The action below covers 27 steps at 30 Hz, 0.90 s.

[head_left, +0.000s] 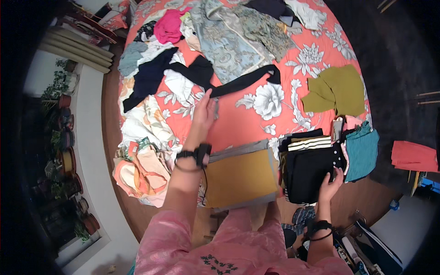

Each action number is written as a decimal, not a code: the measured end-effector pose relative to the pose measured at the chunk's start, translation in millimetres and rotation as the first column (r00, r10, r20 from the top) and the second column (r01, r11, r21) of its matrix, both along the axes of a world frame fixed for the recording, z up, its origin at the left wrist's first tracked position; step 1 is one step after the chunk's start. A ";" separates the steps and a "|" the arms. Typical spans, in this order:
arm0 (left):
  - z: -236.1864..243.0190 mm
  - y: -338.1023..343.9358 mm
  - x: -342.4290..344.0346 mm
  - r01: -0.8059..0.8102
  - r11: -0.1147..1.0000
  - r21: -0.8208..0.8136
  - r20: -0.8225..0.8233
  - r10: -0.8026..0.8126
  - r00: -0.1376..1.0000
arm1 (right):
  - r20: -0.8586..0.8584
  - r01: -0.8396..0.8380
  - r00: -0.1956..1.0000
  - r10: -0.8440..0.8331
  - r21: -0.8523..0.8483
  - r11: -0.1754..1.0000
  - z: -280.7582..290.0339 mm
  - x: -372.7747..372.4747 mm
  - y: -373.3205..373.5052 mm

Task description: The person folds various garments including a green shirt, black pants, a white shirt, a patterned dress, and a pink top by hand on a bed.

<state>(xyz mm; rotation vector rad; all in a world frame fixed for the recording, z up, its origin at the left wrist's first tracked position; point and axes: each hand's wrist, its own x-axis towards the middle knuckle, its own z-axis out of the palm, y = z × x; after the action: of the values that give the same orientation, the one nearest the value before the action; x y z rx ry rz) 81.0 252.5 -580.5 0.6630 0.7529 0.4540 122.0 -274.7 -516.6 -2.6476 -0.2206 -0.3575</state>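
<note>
My left hand [205,110] reaches over the middle of the bed with its fingers stretched out. Its fingertips are at the near edge of a long black garment [243,83], which lies loosely spread; whether they touch it I cannot tell. My right hand [331,184] lies with fingers apart at the right edge of a folded black garment [309,172] on a stack. Between my arms, right at the bed's front edge, is a flat mustard-yellow folded cloth [238,178] on top of grey cloth [271,158].
Teal folded clothes [362,151] flank the black stack, with an olive garment [337,91] beyond. Peach straps and cloth [142,176] heap at the left. Patterned blue-grey fabric [229,41], a navy garment [153,78] and a pink one [169,26] cover the far bed. Potted plants [66,137] line the window.
</note>
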 end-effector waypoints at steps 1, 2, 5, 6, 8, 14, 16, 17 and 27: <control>43.1 -19.5 -7.5 0.003 1.000 -0.018 0.082 -0.002 0.997 | -0.061 -0.027 0.998 0.030 0.057 0.998 4.9 -5.1 12.3; 74.4 -35.1 -22.5 0.006 0.999 -0.035 0.167 0.000 0.986 | -0.252 0.030 0.966 0.051 0.307 0.951 3.1 -11.5 30.1; 147.5 -74.8 -99.7 0.215 0.969 0.122 0.162 -0.233 0.959 | -0.778 0.473 0.517 0.357 0.607 0.639 46.8 -34.4 120.0; 165.1 -90.0 -124.1 0.350 0.925 0.150 0.114 -0.368 0.923 | -0.808 0.652 0.277 0.519 0.555 0.516 65.7 -42.3 149.5; 189.8 -113.1 -166.2 0.664 0.718 0.211 -0.025 -0.675 0.737 | -0.439 0.857 -0.108 0.892 0.413 0.307 94.2 -57.2 195.7; 209.8 -177.9 -230.2 0.746 0.663 0.054 0.005 -0.748 0.664 | -0.532 0.672 -0.202 0.822 0.535 0.512 157.6 -88.0 255.8; 202.9 -188.6 -248.9 0.615 0.762 -0.203 0.150 -0.596 0.789 | -0.418 0.616 -0.177 0.891 0.659 0.431 195.7 -97.6 244.5; 218.2 -190.8 -247.1 0.624 0.759 -0.186 0.159 -0.603 0.782 | -0.414 0.607 -0.163 0.896 0.674 0.422 209.4 -99.4 231.7; 351.3 -274.9 -195.9 0.328 0.924 -0.197 0.576 -0.161 0.801 | -0.565 -0.374 -0.227 0.793 0.802 0.465 246.0 -111.1 17.9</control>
<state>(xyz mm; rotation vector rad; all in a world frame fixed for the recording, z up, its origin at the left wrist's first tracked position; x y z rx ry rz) -115.0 -22.4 -229.1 0.3157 0.1638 0.2612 10.9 -256.8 -270.6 -1.4484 -0.8932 1.5314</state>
